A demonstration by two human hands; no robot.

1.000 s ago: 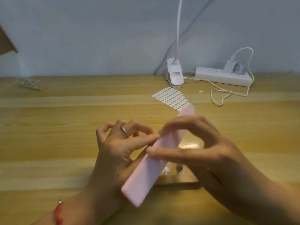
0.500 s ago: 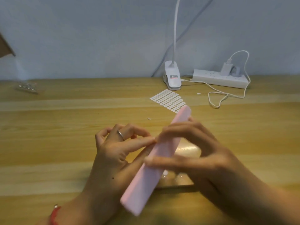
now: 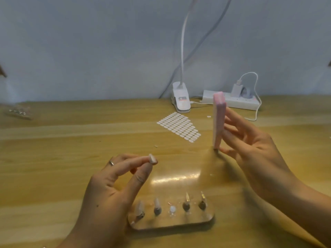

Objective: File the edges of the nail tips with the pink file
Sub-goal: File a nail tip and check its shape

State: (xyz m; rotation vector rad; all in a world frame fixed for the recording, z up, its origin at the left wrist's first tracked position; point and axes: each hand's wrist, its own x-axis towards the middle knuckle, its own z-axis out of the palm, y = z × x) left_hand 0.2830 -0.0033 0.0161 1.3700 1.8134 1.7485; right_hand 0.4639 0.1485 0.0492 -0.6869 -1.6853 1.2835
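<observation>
My left hand (image 3: 114, 187) pinches a small pale nail tip (image 3: 152, 159) between thumb and forefinger, held above the wooden table. My right hand (image 3: 250, 151) holds the pink file (image 3: 218, 120) upright, its lower end on or just above the table, fingers along its right side. The two hands are apart, with the file well right of the nail tip. Near the front edge lies a clear acrylic holder (image 3: 172, 222) with several nail tips standing on pegs; its middle peg (image 3: 172, 209) is bare.
A sheet of white oval adhesive tabs (image 3: 179, 128) lies behind the hands. At the back stand a white clip lamp (image 3: 180, 99) and a white power strip (image 3: 240, 102) with a charger and cable. A small clear packet (image 3: 18, 111) lies far left.
The hands have separated: my right hand swung the pink file off the nail tip to the right and stood it upright, while my left hand stayed with the tip. The holder has come into view.
</observation>
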